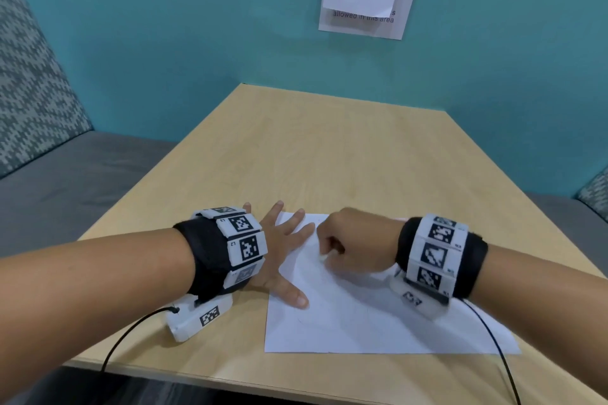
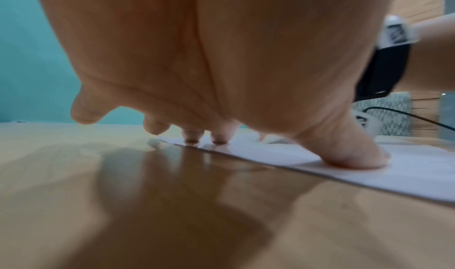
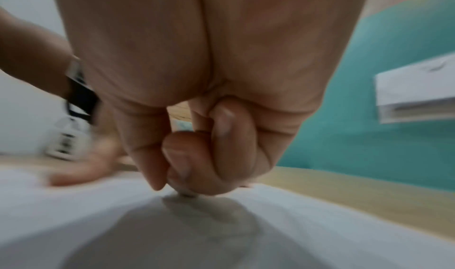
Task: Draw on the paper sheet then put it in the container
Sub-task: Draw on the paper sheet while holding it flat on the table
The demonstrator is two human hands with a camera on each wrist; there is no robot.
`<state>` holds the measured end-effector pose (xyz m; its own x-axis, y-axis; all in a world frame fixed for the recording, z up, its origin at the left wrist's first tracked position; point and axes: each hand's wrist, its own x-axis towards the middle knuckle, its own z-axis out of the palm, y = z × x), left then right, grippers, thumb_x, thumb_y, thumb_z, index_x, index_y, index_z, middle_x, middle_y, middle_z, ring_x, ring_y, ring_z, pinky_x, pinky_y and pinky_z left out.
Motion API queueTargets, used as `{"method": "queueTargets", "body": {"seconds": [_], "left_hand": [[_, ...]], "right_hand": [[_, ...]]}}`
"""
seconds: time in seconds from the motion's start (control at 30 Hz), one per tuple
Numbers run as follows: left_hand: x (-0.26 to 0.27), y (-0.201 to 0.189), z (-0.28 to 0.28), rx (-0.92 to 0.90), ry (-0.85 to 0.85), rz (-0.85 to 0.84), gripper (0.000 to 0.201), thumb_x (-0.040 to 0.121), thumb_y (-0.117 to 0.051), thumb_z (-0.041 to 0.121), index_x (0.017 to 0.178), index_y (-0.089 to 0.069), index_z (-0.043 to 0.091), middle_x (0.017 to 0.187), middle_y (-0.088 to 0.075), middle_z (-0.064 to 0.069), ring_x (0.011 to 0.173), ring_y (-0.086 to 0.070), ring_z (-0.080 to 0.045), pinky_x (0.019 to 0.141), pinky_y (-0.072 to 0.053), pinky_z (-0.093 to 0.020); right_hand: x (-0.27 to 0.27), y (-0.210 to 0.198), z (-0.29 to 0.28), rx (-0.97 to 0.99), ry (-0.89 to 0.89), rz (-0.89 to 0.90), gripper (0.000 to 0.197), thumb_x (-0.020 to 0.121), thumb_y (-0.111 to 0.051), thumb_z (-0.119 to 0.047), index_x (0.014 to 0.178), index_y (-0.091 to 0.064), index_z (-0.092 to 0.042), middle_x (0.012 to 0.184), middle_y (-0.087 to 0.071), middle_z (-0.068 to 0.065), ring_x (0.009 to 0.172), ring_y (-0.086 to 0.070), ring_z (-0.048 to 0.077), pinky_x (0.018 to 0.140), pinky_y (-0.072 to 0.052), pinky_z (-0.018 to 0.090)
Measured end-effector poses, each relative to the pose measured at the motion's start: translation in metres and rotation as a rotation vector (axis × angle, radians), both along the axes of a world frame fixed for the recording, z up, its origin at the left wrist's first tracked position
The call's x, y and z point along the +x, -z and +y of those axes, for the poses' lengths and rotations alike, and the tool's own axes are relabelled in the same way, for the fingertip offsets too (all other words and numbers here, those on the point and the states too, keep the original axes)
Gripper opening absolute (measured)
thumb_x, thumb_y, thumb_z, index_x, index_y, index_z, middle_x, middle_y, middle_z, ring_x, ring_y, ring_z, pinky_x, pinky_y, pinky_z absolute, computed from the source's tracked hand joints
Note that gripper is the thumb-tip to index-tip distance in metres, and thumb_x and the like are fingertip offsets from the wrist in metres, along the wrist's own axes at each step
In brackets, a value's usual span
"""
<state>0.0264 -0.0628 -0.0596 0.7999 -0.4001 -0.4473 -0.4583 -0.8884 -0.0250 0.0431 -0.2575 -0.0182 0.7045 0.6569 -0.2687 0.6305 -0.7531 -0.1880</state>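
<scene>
We have the paper sheet (image 1: 362, 312) lying flat on the wooden table (image 1: 329, 148), near the table's front edge, its long axis running from about 10 o'clock to 4 o'clock in the head view. Our left hand (image 1: 279, 250) is spread with straight fingers, pressing down the sheet's left edge; the left wrist view shows the thumb (image 2: 354, 156) and two fingertips (image 2: 192, 136) flat on the paper, gripping nothing. Our right hand (image 1: 355, 240) sits over the sheet's upper part, at 3 o'clock of the left hand and just beside it. Its fingers are curled tight and pinch a small drawing tool whose tip (image 3: 188, 195) meets the paper; the tool is too hidden to name, apart from a pale end (image 1: 323, 258) peeping out below the fist. Faint lines seem to show on the sheet, so we judge the drawing step is underway. The undrawn stretch lies toward 5 o'clock of the tip, and the right hand is the nearer one to it. No container is visible in any view.
</scene>
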Motion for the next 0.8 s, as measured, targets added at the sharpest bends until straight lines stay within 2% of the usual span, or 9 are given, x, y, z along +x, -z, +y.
{"method": "queueTargets", "body": {"seconds": [0.07,0.23,0.3,0.37,0.43,0.5,0.57,0.7,0.8], "left_hand": [[0.000,0.000,0.000,-0.004,0.008,-0.003,0.126,0.066,-0.047,0.094,0.153,0.023,0.037,0.162,0.029,0.012,0.147,0.030,-0.029,0.110,0.009,-0.074],[0.002,0.001,-0.002,-0.002,-0.013,-0.001,0.127,0.064,-0.046,0.095,0.153,0.023,0.037,0.162,0.029,0.011,0.148,0.030,-0.028,0.110,0.008,-0.074],[0.002,0.002,-0.001,-0.001,-0.004,-0.006,0.127,0.064,-0.045,0.095,0.153,0.024,0.038,0.162,0.029,0.011,0.148,0.030,-0.028,0.110,0.009,-0.074],[0.003,0.002,0.000,0.001,0.006,-0.011,0.126,0.064,-0.044,0.096,0.153,0.024,0.038,0.161,0.030,0.012,0.148,0.030,-0.029,0.110,0.008,-0.074],[0.003,0.002,0.001,0.008,0.002,-0.005,0.127,0.064,-0.044,0.096,0.153,0.024,0.038,0.161,0.030,0.012,0.148,0.030,-0.029,0.110,0.008,-0.074],[0.003,0.002,0.000,0.001,-0.005,-0.006,0.127,0.064,-0.045,0.096,0.153,0.024,0.038,0.161,0.030,0.012,0.148,0.030,-0.028,0.110,0.009,-0.073],[0.002,0.002,0.000,-0.003,-0.007,-0.006,0.127,0.064,-0.045,0.096,0.153,0.024,0.038,0.161,0.030,0.012,0.148,0.030,-0.028,0.110,0.009,-0.074],[0.001,0.000,0.000,-0.009,0.001,-0.003,0.127,0.065,-0.046,0.095,0.153,0.024,0.036,0.161,0.030,0.012,0.148,0.030,-0.028,0.110,0.007,-0.074],[-0.001,-0.004,-0.002,0.023,-0.019,-0.002,0.126,0.067,-0.046,0.094,0.154,0.023,0.035,0.162,0.029,0.011,0.148,0.030,-0.029,0.110,0.008,-0.074]], "right_hand": [[-0.021,0.004,0.006,0.001,-0.078,0.071,0.015,0.086,-0.058,-0.019,0.086,-0.066,-0.007,0.075,-0.064,0.005,0.066,-0.054,0.018,0.068,-0.050,0.035],[0.017,-0.004,-0.011,-0.004,0.084,-0.023,0.015,0.083,-0.060,-0.020,0.084,-0.067,-0.007,0.072,-0.064,0.003,0.062,-0.050,0.018,0.064,-0.048,0.033],[0.004,0.002,-0.002,-0.036,0.018,0.008,0.017,0.082,-0.056,-0.017,0.080,-0.064,-0.002,0.075,-0.066,0.013,0.062,-0.051,0.026,0.063,-0.048,0.036],[-0.016,0.006,0.007,-0.068,-0.069,0.062,0.016,0.084,-0.056,-0.018,0.079,-0.062,-0.005,0.074,-0.066,0.011,0.068,-0.058,0.028,0.066,-0.051,0.037],[0.000,0.002,0.002,-0.064,-0.025,0.040,0.018,0.083,-0.057,-0.019,0.081,-0.063,-0.002,0.076,-0.066,0.015,0.065,-0.054,0.029,0.063,-0.049,0.037],[0.021,-0.005,-0.011,-0.029,0.068,-0.008,0.017,0.084,-0.059,-0.020,0.081,-0.064,-0.005,0.071,-0.063,0.007,0.060,-0.048,0.021,0.062,-0.044,0.033],[0.017,-0.001,-0.012,-0.012,0.058,-0.015,0.015,0.085,-0.059,-0.022,0.081,-0.064,-0.009,0.067,-0.057,-0.004,0.060,-0.047,0.016,0.062,-0.044,0.031],[-0.012,0.006,-0.001,-0.008,-0.055,0.060,0.012,0.087,-0.058,-0.021,0.081,-0.063,-0.011,0.071,-0.062,-0.003,0.064,-0.052,0.015,0.068,-0.050,0.033],[0.018,-0.003,-0.016,-0.002,0.080,0.003,0.013,0.086,-0.060,-0.021,0.085,-0.066,-0.009,0.072,-0.061,-0.003,0.067,-0.051,0.018,0.065,-0.046,0.031]]}}
